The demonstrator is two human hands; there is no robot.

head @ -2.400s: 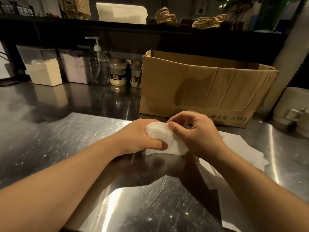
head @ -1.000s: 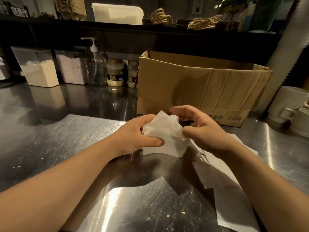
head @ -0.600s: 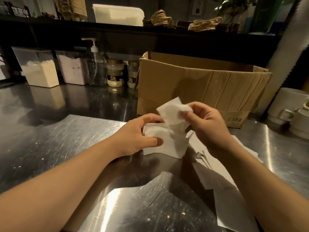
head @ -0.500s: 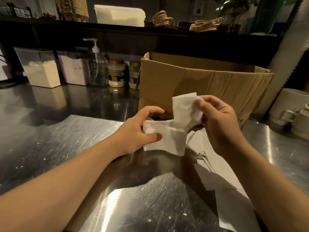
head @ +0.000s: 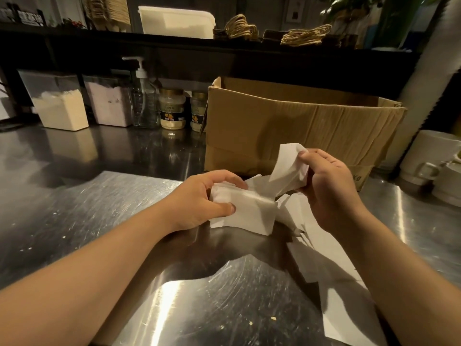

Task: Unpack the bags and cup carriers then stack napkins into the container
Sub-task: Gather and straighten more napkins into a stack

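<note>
The right hand point(head: 326, 182) has lifted one napkin point(head: 289, 168) higher and further right off the napkin stack point(head: 245, 208) since half a second earlier, its grip pinching the sheet's upper edge. The left hand point(head: 199, 201) clamps the stack, thumb in front and fingers behind, holding it against the steel counter point(head: 99, 208). Loose white sheets point(head: 331, 265) lie below the right grip. Judging by this, the napkins are unpacked but not yet stacked; which vessel is the target container cannot be told. Beyond both grips stands an open cardboard box point(head: 299, 126); behind the left, jars point(head: 172, 111), a pump bottle point(head: 143, 96) and powder bins point(head: 59, 106) under a dark shelf point(head: 174, 43).
</note>
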